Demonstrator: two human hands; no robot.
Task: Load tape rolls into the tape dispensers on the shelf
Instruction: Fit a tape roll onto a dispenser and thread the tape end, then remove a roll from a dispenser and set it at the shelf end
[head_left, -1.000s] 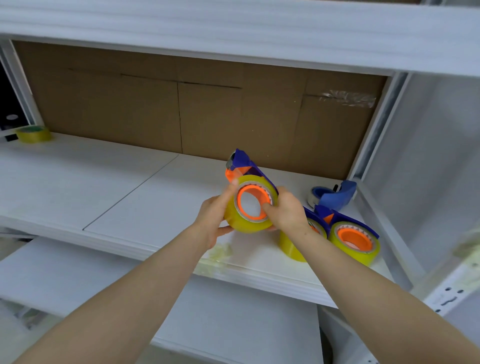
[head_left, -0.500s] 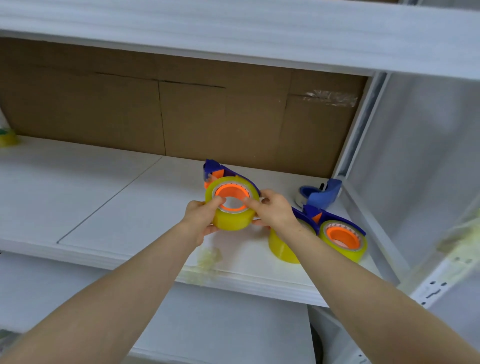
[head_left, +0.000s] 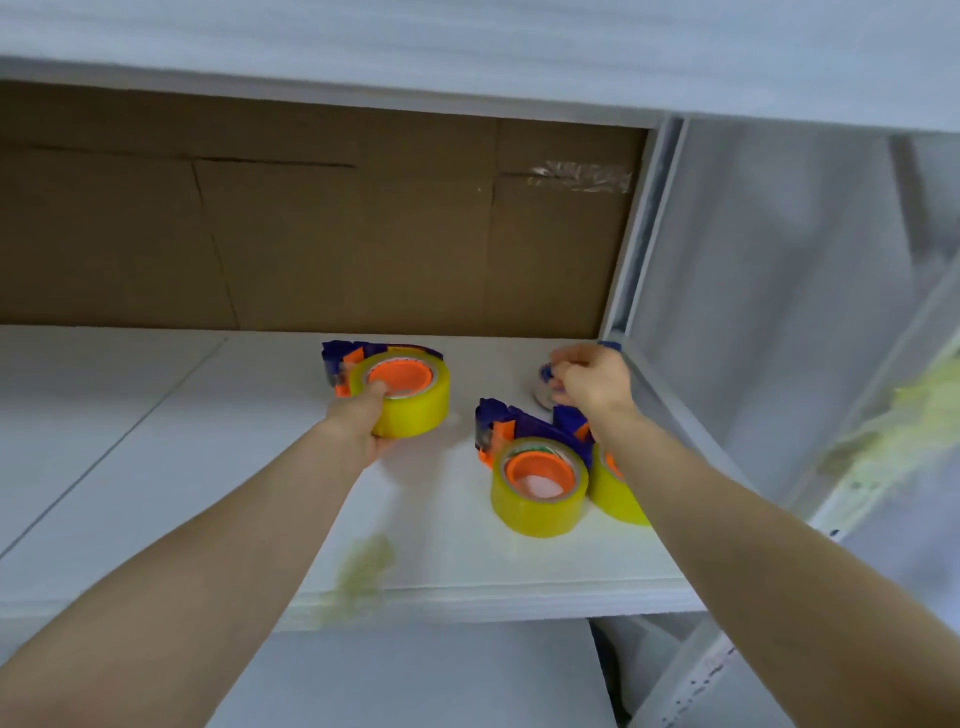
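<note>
A blue dispenser loaded with a yellow tape roll (head_left: 410, 397) on an orange hub lies flat on the white shelf (head_left: 156, 467). My left hand (head_left: 363, 421) grips it, thumb in the hub. To its right lie two more loaded dispensers: one (head_left: 537, 483) in full view, the other (head_left: 615, 493) partly hidden under my right forearm. At the back right corner my right hand (head_left: 592, 379) curls its fingers round an empty blue dispenser (head_left: 546, 373), which is mostly hidden by the hand.
Brown cardboard (head_left: 311, 234) backs the shelf. A white upright post (head_left: 639, 234) bounds it on the right. Yellowish tape residue (head_left: 363, 566) sticks near the shelf's front edge. A lower shelf (head_left: 415, 675) lies below.
My left hand has lowered the loaded dispenser onto the shelf. My right hand has let go of it and reached back right to the empty blue dispenser. The view has shifted right.
</note>
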